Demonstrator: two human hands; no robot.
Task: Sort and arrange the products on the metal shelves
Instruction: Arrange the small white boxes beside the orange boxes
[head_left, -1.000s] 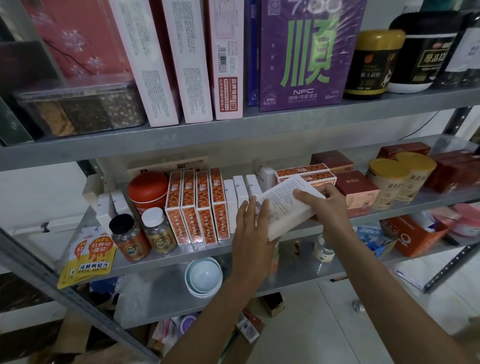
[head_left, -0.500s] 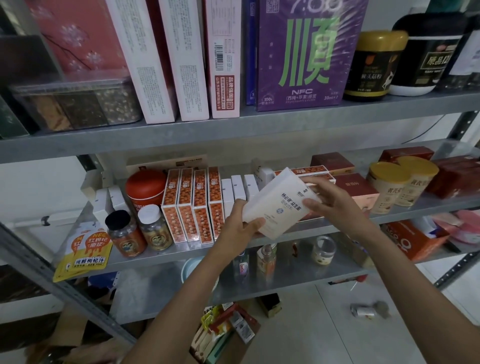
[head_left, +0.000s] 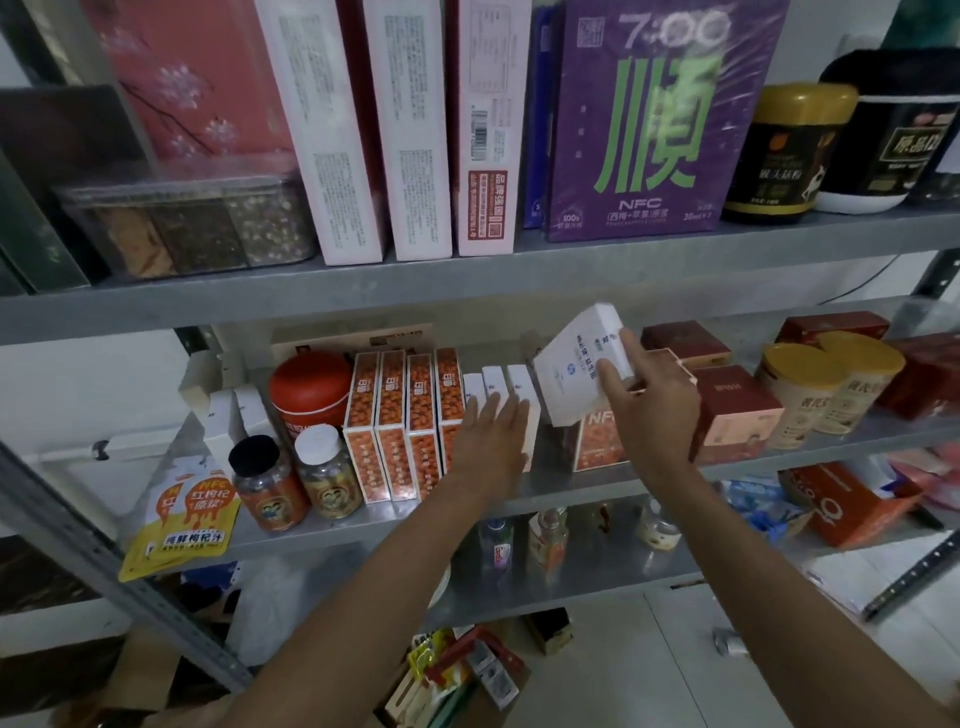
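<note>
1. Four orange boxes stand upright, side by side, on the middle shelf. The rightmost one touches the row next to it.
2. Three upright white boxes make up that row, with their narrow faces towards the camera.
3. One flat palm, the left hand, lies against the front of those boxes. Its fingers are straight and close together, so it presses rather than grips, most likely to steady the row.
4. Just right of the row there is a dark gap, closed on its far side by an orange NFC box.
5. Above that gap, clear of the shelf, is the held white box. It is tilted: its long axis runs from a lower end over the gap up to a top end that leans right, and its broad printed face is towards the camera.
6. On the box's right side, the right hand pinches it, with one digit across the printed face and the rest curled behind. This is the nearer hand to the gap and the only one carrying anything.
7. My judgement is that the gap lies down and slightly left of the held box. The box would need to be stood upright and turned narrow-face forward to slide in beside the row.
</note>
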